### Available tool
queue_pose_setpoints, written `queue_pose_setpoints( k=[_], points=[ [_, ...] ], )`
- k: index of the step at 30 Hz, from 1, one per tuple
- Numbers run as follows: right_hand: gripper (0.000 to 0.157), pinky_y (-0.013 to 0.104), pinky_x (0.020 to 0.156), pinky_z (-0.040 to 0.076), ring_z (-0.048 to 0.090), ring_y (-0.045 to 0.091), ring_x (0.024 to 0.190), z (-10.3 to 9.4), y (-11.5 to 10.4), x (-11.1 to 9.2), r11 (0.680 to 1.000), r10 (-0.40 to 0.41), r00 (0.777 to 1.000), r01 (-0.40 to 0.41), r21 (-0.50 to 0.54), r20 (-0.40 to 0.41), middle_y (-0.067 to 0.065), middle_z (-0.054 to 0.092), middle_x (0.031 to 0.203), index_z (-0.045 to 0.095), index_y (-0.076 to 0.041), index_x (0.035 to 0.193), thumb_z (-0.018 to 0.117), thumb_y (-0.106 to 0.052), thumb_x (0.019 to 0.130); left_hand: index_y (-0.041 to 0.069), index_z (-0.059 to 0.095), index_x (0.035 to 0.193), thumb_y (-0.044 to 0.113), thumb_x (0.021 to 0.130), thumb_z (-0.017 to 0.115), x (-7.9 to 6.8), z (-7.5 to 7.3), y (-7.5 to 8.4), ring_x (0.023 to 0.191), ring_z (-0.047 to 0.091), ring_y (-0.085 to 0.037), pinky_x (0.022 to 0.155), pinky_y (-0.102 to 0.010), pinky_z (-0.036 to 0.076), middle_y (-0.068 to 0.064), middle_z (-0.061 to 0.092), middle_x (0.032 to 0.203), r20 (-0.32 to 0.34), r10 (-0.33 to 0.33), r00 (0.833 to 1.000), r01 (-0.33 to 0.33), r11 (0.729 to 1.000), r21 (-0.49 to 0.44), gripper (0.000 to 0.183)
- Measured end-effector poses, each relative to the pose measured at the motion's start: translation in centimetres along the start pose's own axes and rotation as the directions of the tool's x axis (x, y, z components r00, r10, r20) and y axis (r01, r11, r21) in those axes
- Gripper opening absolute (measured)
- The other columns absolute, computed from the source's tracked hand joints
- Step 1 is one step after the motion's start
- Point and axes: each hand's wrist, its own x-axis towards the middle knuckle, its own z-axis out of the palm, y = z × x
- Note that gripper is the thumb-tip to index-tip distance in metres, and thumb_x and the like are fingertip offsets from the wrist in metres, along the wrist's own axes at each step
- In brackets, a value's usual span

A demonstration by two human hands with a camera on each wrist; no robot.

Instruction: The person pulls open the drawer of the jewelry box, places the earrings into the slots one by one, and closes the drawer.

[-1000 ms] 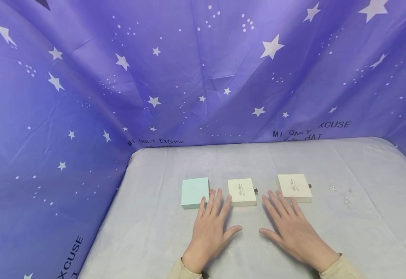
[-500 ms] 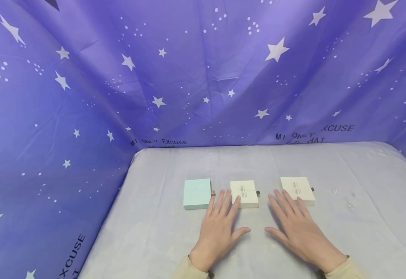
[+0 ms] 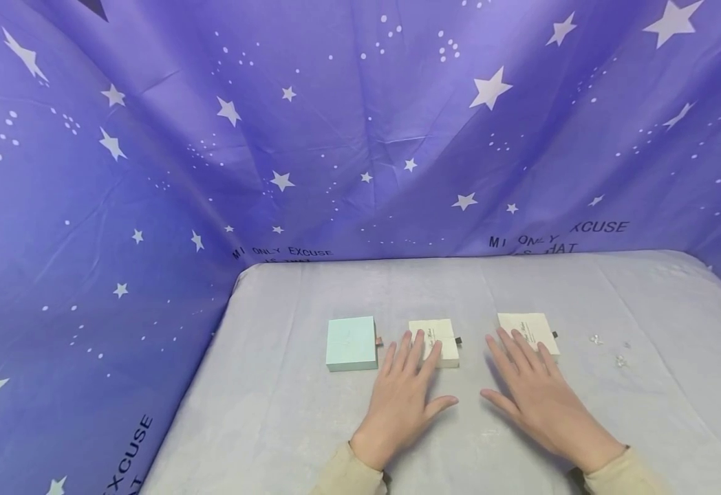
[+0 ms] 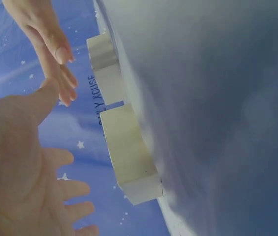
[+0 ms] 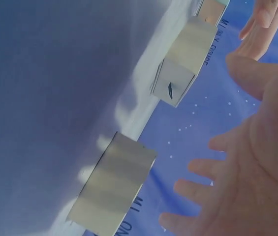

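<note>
My left hand point(image 3: 402, 405), palm down with fingers spread, is over the table and holds nothing. Its fingertips overlap the near part of a cream drawer box point(image 3: 441, 331) with a dark pull tab. Likewise spread and holding nothing, my right hand point(image 3: 543, 405) overlaps the near left part of a second cream drawer box point(image 3: 536, 324). Both wrist views show the palms raised clear of the boxes, among them the cream box point(image 4: 129, 147) and the other cream box point(image 5: 114, 182). A mint-green box point(image 3: 351, 342) with a pinkish tab lies left of my left hand.
Several small clear, shiny pieces point(image 3: 620, 361) lie right of the boxes. A pale grey cloth covers the table point(image 3: 261, 405). Behind and to the left hangs a purple-blue curtain point(image 3: 336, 137) with white stars, meeting the table's back edge.
Both hands have shifted to the right, the left one from between the mint and middle boxes to over the middle box. The camera view has shifted slightly. The boxes lie in the same places.
</note>
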Motion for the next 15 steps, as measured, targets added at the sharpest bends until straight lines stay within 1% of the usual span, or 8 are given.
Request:
queue_pose_setpoints(
  k=[3,8,11,15],
  points=[
    [0.082,0.061,0.120,0.012,0.027,0.046,0.143,-0.1,0.4,0.1,1.000,0.011,1.000,-0.011,0.004,0.008,0.025,0.032,0.155,0.027,-0.005,0.155,0.061,-0.046,0.093,0.015,0.035,0.154,0.066,0.093,0.048,0.3,0.2,0.2,0.147,0.031,-0.031,0.120,-0.047,0.028,-0.015,0.034,0.158,-0.025,0.017,1.000,-0.017,1.000,0.002,0.081],
    [0.083,0.064,0.117,0.020,0.030,0.048,0.140,-0.4,1.1,0.4,1.000,0.015,1.000,-0.015,0.009,0.004,0.027,0.033,0.154,0.030,-0.002,0.153,0.063,-0.046,0.092,0.016,0.037,0.154,0.065,0.093,0.048,0.7,0.2,0.5,0.146,0.033,-0.030,0.119,-0.046,0.030,-0.015,0.037,0.157,-0.039,0.037,0.999,-0.037,0.999,0.012,0.078],
    [0.083,0.064,0.113,0.025,0.032,0.049,0.138,-0.6,1.5,0.5,1.000,0.007,1.000,-0.007,0.009,-0.005,0.028,0.034,0.153,0.030,0.000,0.153,0.065,-0.045,0.091,0.019,0.037,0.153,0.065,0.094,0.047,1.0,0.2,0.7,0.146,0.033,-0.029,0.120,-0.045,0.028,-0.013,0.037,0.157,-0.028,0.042,0.999,-0.042,0.999,0.011,0.076],
    [0.085,0.064,0.110,0.030,0.034,0.052,0.135,-0.8,2.0,0.6,1.000,0.002,1.000,-0.002,0.016,-0.009,0.029,0.034,0.152,0.029,0.000,0.153,0.068,-0.042,0.090,0.021,0.036,0.154,0.064,0.096,0.045,1.3,0.0,1.1,0.147,0.032,-0.028,0.120,-0.044,0.028,-0.012,0.036,0.158,-0.005,0.040,0.999,-0.040,0.999,-0.003,0.073]
  ],
)
